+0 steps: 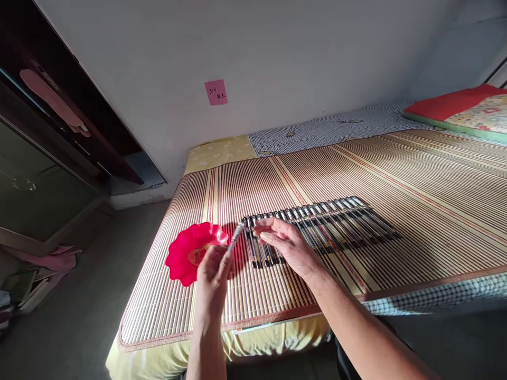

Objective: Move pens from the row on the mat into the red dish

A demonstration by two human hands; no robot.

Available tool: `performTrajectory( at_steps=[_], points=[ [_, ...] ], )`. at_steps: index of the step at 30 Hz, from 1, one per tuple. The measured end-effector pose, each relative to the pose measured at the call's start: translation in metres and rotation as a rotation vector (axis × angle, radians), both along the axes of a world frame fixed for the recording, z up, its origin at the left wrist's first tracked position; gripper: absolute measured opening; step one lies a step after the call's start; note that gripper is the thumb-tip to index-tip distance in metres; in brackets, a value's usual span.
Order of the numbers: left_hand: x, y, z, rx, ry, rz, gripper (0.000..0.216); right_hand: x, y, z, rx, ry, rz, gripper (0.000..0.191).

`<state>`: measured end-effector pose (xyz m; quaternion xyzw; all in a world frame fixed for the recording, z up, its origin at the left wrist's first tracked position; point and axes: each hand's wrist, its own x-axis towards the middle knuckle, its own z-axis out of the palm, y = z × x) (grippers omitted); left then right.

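Note:
A slim pen [236, 236], clear and silvery with a dark upper tip, stands slanted in my left hand [214, 266]. Thumb and fingers of that hand are closed around its lower end, in front of the red plate's right side. My right hand [288, 244] hovers just right of the pen's tip, fingers stretched out to the left and apart, with nothing visible in them. Beneath and beyond it runs a long row of pens [328, 227] with black ends, laid side by side on the mat. A red scalloped plate [178, 257] with a gold heart print sits at left.
A striped bamboo mat [253, 184] covers the bed, with yellow cloth [277, 338] hanging at the front edge. A folded red and floral quilt [447, 108] lies at the far right. A pink note [216, 92] is on the wall. A dark doorway [99, 137] stands left.

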<state>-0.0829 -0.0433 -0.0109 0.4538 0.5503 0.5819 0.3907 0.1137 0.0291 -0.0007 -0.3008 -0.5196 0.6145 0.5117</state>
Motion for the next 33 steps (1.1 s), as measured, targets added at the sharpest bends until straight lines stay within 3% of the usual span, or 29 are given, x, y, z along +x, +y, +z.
performTrajectory(
  at_steps=[3,6,10,12,14,18,24,33],
  points=[
    [-0.037,0.005,-0.014,0.001,0.332,0.334,0.022,0.013,0.013,-0.009,0.068,-0.108,-0.127,0.033],
    [-0.062,0.008,-0.024,-0.039,0.595,0.488,0.026,0.019,0.023,-0.022,0.107,-0.212,-0.168,0.028],
    [-0.053,0.007,-0.019,0.087,0.845,0.649,0.032,0.013,0.022,-0.032,0.211,-0.393,-0.147,0.021],
    [-0.032,0.007,-0.012,0.171,0.85,0.567,0.028,0.01,0.019,-0.033,0.258,-0.47,-0.142,0.02],
    [-0.006,0.008,-0.01,0.221,0.808,0.341,0.026,0.009,0.017,-0.033,0.286,-0.526,-0.155,0.02],
    [0.031,0.013,-0.023,0.176,0.794,0.101,0.03,0.015,0.02,-0.035,0.325,-0.582,-0.191,0.021],
    [0.04,0.018,-0.046,0.148,0.801,0.112,0.035,0.025,0.023,-0.033,0.303,-0.618,-0.205,0.019],
    [0.047,0.019,-0.048,0.146,0.833,0.13,0.042,0.023,0.025,-0.037,0.328,-0.639,-0.213,0.017]
  ],
)
